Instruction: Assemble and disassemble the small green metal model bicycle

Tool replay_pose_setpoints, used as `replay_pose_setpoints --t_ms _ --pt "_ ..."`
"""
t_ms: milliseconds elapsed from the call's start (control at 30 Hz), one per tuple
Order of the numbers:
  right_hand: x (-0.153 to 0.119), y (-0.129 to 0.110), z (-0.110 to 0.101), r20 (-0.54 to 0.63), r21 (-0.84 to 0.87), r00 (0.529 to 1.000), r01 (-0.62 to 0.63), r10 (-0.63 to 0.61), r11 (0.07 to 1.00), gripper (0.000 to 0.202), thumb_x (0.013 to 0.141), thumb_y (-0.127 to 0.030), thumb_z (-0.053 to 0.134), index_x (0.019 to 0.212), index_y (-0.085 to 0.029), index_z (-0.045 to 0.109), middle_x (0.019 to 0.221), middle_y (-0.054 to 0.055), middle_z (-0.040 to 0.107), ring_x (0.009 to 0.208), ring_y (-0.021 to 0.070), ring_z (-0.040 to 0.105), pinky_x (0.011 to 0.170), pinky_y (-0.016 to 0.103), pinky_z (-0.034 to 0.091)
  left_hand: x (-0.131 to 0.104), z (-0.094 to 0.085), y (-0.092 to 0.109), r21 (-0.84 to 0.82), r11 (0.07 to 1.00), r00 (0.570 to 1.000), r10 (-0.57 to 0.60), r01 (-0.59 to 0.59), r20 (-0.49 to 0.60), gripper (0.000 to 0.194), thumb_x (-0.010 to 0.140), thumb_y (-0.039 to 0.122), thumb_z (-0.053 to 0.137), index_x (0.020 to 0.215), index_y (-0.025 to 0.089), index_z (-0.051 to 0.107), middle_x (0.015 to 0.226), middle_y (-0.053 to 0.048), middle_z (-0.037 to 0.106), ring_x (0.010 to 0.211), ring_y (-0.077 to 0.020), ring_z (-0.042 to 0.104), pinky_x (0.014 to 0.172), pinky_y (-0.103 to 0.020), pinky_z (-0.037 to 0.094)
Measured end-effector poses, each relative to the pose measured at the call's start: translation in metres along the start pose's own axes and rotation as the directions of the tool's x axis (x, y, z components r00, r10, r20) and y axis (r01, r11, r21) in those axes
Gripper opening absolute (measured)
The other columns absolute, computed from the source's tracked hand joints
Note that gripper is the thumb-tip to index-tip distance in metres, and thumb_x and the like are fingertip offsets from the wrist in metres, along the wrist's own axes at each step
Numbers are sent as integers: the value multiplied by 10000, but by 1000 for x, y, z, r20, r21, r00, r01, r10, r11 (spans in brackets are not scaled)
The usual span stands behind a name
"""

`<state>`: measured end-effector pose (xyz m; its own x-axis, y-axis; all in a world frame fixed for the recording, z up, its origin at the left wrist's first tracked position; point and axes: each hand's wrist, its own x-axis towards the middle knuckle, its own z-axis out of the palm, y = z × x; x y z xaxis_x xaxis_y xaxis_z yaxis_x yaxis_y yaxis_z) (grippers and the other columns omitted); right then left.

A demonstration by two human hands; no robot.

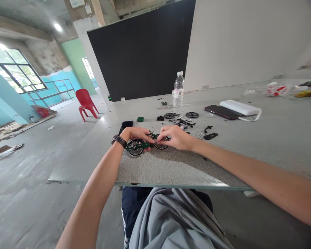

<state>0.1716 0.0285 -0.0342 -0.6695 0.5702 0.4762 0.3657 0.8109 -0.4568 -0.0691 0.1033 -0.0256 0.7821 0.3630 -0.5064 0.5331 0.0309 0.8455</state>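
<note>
green bicycle [141,145] partly hidden behind fingers [142,132], black parts [182,123] indistinct, yellow packet [309,93] cut off

The left hand [138,132] and right hand [175,137] hold a green model bicycle [137,147] near black bicycle parts [181,122].

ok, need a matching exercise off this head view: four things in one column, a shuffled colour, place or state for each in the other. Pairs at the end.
Things
1. miniature bicycle
2. plastic water bottle
3. plastic chair
4. wristwatch

Descriptions
A. red, standing on the floor
B. dark band, worn just behind the left hand
C. green frame, spoked wheels, at the fingers of the left hand and right hand
D. clear, white cap on, upright on the table

Pairs: 1-C, 2-D, 3-A, 4-B
</note>
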Motion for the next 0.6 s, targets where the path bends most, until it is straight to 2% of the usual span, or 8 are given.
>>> replay_pose_setpoints --t_ms 267,600 --pt "-1 4 4 -13 -37 1000 19 -19 999 162 941 -347 732 906 -232 840 853 49 706 730 170 657 728 315 487 0 -2 0 34 999 1000 17 -17 17 398 719 482 908 869 133 790 857 -149 809 747 -239 782 685 -328 635" --pt "-2 3 5 2 -72 1000 8 -8 997 135 950 -288 717 929 -237 839 898 50 714 772 172 676 746 304 487 -1 -1 1 51 998 1000 21 -21 7 396 771 491 872 877 120 783 870 -146 812 774 -235 784 711 -335 636"
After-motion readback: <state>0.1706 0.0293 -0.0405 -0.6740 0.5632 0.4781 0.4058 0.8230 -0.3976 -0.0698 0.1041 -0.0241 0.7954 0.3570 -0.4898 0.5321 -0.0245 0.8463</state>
